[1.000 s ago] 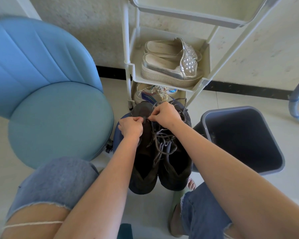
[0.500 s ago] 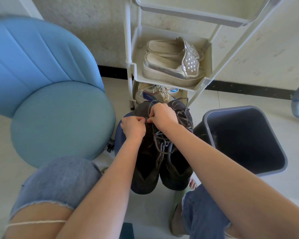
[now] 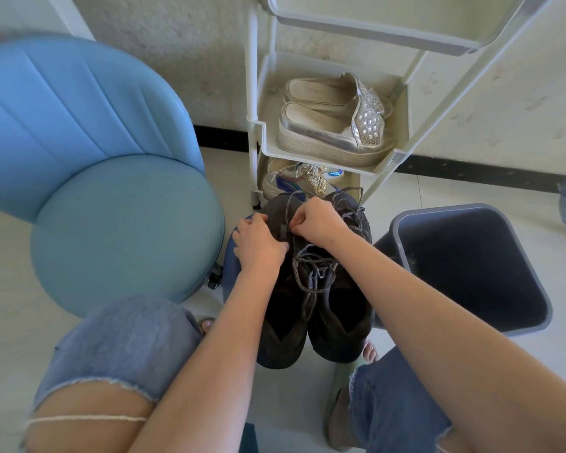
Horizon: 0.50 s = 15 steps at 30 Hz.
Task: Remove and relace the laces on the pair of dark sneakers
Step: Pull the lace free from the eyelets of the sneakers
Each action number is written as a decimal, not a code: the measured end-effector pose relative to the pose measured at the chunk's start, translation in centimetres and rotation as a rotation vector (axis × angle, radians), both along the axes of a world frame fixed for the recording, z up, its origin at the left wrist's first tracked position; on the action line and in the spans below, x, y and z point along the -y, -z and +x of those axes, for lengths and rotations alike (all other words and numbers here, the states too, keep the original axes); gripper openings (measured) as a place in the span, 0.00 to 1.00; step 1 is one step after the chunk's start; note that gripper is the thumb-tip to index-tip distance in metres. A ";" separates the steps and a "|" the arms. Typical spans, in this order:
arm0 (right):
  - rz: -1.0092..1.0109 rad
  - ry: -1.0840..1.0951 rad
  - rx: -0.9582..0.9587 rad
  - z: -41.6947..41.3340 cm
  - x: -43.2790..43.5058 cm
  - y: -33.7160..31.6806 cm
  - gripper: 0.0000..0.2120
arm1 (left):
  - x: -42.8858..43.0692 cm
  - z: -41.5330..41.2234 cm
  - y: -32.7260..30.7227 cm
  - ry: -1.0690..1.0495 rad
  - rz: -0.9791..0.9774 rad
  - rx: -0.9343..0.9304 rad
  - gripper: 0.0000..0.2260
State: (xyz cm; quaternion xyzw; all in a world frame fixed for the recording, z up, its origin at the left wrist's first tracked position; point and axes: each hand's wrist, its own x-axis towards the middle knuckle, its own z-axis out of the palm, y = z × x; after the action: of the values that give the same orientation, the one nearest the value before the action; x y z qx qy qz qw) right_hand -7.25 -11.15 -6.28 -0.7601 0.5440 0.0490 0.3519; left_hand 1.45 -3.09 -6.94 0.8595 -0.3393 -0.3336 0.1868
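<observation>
Both hands are working at the toe end of a pair of dark low-cut fabric sneakers (image 3: 340, 325), which are standing side by side between the person's knees, toes toward a white plastic shelf rack (image 3: 402, 155).
Right hand (image 3: 320, 223) is pinching a grey speckled cord lace (image 3: 311, 273) between curled fingers and thumb over the left-side sneaker (image 3: 281, 338). Left hand (image 3: 258, 243) is gripping that sneaker's upper, fingers curled tight. Loose lace is lying tangled across both openings. A round blue padded chair (image 3: 111, 223) is sitting to the left and a dark grey plastic bin (image 3: 471, 266) to the right.

Two dark suede sneakers (image 3: 311, 308) stand side by side on the floor, toes pointing far, their grey speckled laces (image 3: 311, 273) loosened and tangled between them.
</observation>
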 end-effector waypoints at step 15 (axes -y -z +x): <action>-0.092 -0.102 -0.039 0.8 -0.6 -0.2 0.07 | -1.4 0.5 -0.3 -0.222 -0.274 -0.156 0.15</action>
State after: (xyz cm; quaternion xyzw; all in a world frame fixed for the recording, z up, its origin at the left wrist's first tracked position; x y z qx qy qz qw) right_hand -6.43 -10.54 -6.03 -0.8012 0.5129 0.0564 0.3030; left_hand 1.99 -1.65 -6.60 0.8296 -0.2690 -0.3274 0.3636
